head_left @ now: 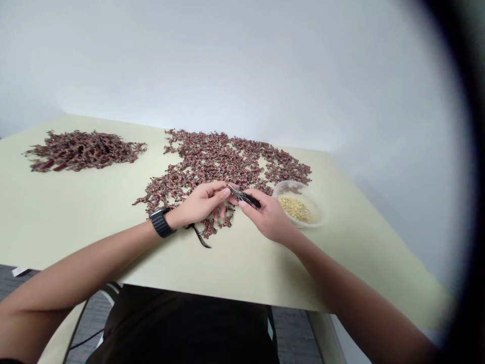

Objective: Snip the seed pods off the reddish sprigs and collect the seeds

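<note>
Your right hand [272,217] grips black-handled pliers [250,199]; whether your left hand [202,200] grips anything, I cannot tell. At right, a clear bowl [317,208] holds golden pieces [294,209].

Single head-worn view, forward and down across the table [235,268] from behind its near edge

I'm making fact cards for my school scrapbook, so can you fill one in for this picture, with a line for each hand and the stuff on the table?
Left hand: fingers at the held tool's tip; any piece pinched there is too small to tell
Right hand: grips a black-handled tool
Left side: heap of brown pieces
Middle: wide spread of similar pieces
Right side: clear tub with gold bits
Near edge: dark curved handle, partly hidden
</note>
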A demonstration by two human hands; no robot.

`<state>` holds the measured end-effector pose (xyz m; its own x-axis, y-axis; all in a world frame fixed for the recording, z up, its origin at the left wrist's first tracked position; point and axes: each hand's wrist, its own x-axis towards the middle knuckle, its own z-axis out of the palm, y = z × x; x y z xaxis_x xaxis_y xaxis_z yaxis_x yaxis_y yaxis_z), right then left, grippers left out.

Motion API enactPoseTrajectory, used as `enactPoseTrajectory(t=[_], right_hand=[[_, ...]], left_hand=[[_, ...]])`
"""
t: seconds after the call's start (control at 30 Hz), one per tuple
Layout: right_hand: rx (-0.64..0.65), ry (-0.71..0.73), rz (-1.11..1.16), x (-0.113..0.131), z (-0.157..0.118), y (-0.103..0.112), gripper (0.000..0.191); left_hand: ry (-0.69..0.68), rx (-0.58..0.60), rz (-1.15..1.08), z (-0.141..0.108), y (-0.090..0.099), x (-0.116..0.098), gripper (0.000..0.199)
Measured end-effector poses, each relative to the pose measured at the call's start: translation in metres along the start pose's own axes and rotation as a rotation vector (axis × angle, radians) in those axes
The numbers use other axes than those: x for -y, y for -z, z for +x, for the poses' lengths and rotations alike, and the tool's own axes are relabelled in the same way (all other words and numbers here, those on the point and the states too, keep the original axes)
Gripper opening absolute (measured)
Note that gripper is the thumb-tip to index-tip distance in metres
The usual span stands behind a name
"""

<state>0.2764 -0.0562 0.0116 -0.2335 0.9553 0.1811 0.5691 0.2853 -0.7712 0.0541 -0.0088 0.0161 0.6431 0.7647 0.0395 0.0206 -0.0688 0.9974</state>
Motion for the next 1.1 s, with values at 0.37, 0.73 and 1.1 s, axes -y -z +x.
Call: enactPoseTrajectory(t=[0.37,0.73,1.1], right_hand=[[0.067,0.003,0.036,0.001,-0.001,-0.001,0.023],[0.406,-0.422,0.696,0.010,-0.001,0.008,0.040],[-0.093,0.153,-0.183,-0.009,0.000,-0.001,0.025]], left_hand=[[-0.204,-0.143,0.568,0.001,0.013,0.002,0.028],[-0.310,-0.132,0.896,0.000,0.028,0.006,0.039],[-0.105,0.027,0.257,0.002,0.006,0.005,0.038]])
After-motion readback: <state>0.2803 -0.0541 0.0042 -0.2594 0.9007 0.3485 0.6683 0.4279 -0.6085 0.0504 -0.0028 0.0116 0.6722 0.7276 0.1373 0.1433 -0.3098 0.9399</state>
